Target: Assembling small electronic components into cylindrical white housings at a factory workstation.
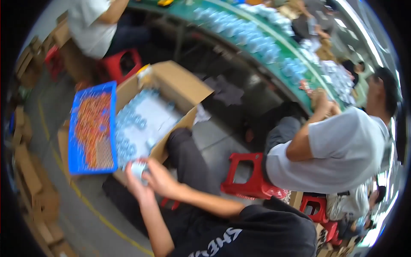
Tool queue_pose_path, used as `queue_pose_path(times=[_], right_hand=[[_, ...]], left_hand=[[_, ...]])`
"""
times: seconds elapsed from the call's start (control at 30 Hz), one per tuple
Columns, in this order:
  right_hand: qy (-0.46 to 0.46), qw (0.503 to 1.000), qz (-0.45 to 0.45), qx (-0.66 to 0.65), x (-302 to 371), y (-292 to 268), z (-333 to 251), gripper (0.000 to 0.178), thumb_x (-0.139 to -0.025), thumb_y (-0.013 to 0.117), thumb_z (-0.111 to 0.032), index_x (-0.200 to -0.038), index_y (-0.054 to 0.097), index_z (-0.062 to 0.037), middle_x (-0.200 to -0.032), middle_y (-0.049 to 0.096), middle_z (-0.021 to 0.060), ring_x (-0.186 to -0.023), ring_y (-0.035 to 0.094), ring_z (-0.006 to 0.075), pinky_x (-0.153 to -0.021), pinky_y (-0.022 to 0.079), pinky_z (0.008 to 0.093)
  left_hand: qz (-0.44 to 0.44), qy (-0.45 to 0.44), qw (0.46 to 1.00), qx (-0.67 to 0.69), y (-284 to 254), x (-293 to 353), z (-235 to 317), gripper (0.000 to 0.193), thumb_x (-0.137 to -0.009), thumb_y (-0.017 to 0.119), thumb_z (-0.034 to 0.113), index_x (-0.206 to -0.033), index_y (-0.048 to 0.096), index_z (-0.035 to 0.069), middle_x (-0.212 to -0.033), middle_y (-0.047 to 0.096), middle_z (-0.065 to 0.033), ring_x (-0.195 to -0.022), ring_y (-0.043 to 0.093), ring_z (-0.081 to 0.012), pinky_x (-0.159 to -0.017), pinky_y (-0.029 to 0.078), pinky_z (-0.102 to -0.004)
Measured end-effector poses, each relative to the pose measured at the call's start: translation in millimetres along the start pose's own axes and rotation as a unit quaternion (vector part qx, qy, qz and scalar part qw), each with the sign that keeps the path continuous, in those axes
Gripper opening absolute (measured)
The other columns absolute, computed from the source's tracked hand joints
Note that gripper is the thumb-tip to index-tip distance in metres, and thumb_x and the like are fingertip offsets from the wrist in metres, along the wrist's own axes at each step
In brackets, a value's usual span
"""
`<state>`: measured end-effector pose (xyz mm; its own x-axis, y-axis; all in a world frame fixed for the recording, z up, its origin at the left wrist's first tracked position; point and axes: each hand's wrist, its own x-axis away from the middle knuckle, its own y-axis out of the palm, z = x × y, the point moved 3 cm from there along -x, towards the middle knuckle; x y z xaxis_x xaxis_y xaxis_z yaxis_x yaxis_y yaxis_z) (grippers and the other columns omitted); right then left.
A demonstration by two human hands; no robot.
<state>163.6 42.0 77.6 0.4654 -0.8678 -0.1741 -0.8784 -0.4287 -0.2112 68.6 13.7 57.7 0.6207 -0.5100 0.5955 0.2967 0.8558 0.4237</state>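
My left hand [138, 184] and my right hand [160, 179] meet at the near edge of a cardboard box [184, 81]. Between them is a small pale blue and white part [139, 169], cupped by the left fingers while the right fingers press on its side. Its exact kind is too blurred to tell. Inside the box, many similar pale blue parts [128, 122] lie around a white sheet [156, 118]. A blue tray [113, 128] rests on the box's left side, filled with thin orange-red pieces [92, 124].
To the right, a person in a light shirt [342, 150] sits on a red stool [244, 171] at a green work table [299, 94] covered with rows of pale blue parts [248, 36]. Another person [92, 25] sits at the upper left. Cardboard boxes [43, 197] line the left side.
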Motion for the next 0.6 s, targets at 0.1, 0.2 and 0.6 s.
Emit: queue_pose_path(times=[0.1,0.2,0.6], right_hand=[[-0.004,1.000,-0.006,0.025,-23.1,-29.7,-25.4,0.045,-0.081,0.068,-0.008,-0.121,0.051,0.0021,-0.109,0.060,0.0197,-0.108,0.059,0.0282,-0.091,0.047,0.0354],[0.055,0.986,-0.034,-0.153,-23.2,-53.7,-33.6,0.061,-0.081,0.071,-0.006,-0.134,0.042,0.0034,-0.128,0.054,0.0168,-0.120,0.052,0.0225,-0.096,0.046,0.0352],[0.079,0.982,-0.049,-0.165,-23.8,-37.8,-63.8,0.073,-0.081,0.073,-0.005,-0.142,0.034,0.0024,-0.134,0.050,0.0178,-0.123,0.050,0.0228,-0.098,0.045,0.0348]], left_hand=[[-0.174,-0.054,0.972,0.151,15.3,-15.6,-7.6,0.030,-0.091,0.058,0.030,-0.105,0.060,0.004,-0.095,0.066,-0.0096,-0.087,0.064,-0.0220,-0.081,0.052,-0.0352],[-0.224,-0.115,0.946,0.205,56.9,9.1,3.0,0.026,-0.092,0.058,0.027,-0.100,0.057,0.002,-0.095,0.064,-0.0141,-0.094,0.064,-0.0277,-0.087,0.053,-0.0383],[-0.235,-0.112,0.940,0.220,46.3,21.0,32.3,0.024,-0.094,0.055,0.026,-0.100,0.055,0.002,-0.100,0.062,-0.0140,-0.094,0.064,-0.0264,-0.085,0.054,-0.0381]])
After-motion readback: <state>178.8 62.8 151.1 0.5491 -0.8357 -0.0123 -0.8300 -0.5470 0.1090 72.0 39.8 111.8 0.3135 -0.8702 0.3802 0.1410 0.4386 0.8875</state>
